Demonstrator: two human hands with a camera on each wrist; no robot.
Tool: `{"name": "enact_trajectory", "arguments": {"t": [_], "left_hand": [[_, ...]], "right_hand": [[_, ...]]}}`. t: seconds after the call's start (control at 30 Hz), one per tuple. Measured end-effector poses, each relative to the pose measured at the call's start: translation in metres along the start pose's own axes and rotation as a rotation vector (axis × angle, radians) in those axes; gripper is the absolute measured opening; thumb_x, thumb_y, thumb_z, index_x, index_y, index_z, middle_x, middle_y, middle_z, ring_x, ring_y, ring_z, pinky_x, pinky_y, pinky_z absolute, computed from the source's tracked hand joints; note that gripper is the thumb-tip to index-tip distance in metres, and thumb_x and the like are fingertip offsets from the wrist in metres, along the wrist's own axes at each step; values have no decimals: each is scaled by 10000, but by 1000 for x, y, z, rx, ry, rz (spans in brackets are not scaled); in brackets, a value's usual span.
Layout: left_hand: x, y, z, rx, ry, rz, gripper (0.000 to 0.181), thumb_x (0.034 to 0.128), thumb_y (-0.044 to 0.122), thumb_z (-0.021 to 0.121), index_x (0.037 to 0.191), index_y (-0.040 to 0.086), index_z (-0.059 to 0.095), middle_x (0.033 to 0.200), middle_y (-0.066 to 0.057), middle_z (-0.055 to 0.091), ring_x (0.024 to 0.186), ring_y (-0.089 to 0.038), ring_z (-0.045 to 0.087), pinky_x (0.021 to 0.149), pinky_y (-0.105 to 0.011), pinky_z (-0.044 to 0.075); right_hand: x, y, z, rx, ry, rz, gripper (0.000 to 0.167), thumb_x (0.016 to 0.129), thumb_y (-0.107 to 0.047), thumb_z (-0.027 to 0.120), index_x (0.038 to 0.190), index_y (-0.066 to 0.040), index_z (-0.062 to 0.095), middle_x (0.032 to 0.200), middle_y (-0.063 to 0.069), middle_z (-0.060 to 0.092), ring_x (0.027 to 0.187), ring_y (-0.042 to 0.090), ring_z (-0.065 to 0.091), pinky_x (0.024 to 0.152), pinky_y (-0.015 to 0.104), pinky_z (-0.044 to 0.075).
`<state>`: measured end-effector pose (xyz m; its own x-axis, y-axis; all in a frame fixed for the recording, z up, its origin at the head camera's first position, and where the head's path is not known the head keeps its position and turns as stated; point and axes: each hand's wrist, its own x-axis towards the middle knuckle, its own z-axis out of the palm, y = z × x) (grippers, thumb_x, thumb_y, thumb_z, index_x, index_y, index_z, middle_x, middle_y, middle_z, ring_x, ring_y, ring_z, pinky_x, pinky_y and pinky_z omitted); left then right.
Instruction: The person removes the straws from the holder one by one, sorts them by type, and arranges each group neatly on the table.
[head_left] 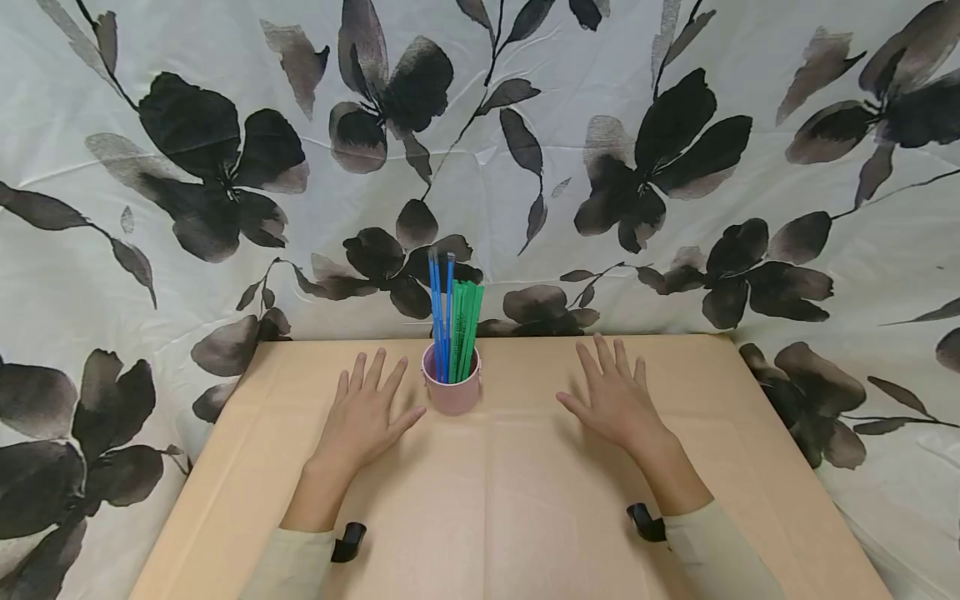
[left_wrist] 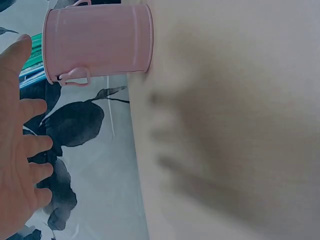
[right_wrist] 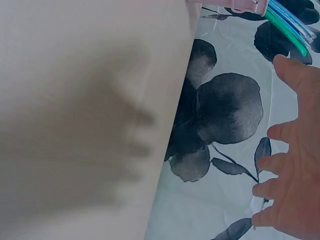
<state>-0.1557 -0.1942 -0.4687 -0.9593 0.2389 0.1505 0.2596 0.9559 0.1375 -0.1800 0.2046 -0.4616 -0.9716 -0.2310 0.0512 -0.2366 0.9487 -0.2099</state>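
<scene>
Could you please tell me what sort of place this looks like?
Probably an indoor tabletop work area: a tan table, a flower-patterned cloth behind it, and a pink cup holding blue sticks and green sticks.

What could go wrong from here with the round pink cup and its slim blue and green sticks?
The person's bare left grip, fingers spread, is near the round pink cup; a sideways sweep might knock it. The slim blue sticks and slim green sticks rise well above its rim, so it may tip easily. It also stands towards the far edge of the tan tabletop, so a forward push might send it off.
</scene>
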Motion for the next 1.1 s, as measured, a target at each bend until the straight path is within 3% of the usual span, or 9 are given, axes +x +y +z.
{"name": "enact_trajectory", "arguments": {"t": [0.67,0.9,1.1], "left_hand": [[22,-2,-10,-23,-27,36,806,984,650,527,1611,168,372,1696,-224,218,1567,-490,146,1250,-720,209],[29,1,-7,-43,-54,41,823,990,667,496,1612,143,364,1687,-232,239,1559,-498,165,1259,-710,196],[34,2,-4,-52,-34,51,805,996,653,500,1596,127,393,1665,-240,291,1550,-502,197,1255,-708,214]], "right_hand": [[27,-8,-15,31,38,-113,902,979,-611,582,1635,-80,264,1702,235,178,1551,518,163,1201,803,172],[35,-14,-15,64,31,-134,875,984,-596,582,1625,-75,294,1682,241,238,1541,519,201,1212,782,191],[47,-20,-17,96,23,-171,856,993,-575,583,1626,-75,295,1695,212,231,1549,487,214,1232,749,203]]}}
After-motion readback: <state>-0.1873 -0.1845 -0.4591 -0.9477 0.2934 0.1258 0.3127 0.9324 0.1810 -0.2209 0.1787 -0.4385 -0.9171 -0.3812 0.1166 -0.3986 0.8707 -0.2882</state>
